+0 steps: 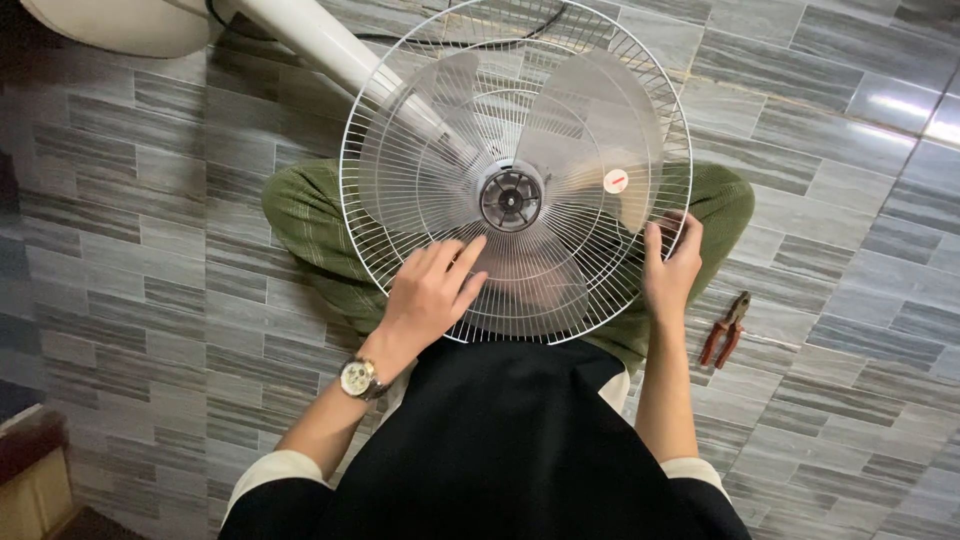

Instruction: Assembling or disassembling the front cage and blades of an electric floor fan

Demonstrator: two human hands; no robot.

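A round white wire fan guard (400, 90) with translucent grey blades (590, 110) and a dark hub (511, 199) lies face up on my lap. My left hand (432, 292) rests flat on the wires at the lower left, fingers spread toward the hub. My right hand (670, 268) grips the guard's rim at the lower right, thumb on top. A wristwatch (359, 378) sits on my left wrist. The fan's white pole (320, 40) runs away to the upper left.
Red-handled pliers (725, 328) lie on the grey tiled floor (150, 250) to my right. The fan's white base (120, 22) is at the top left. A wooden piece (35, 470) shows at the bottom left corner.
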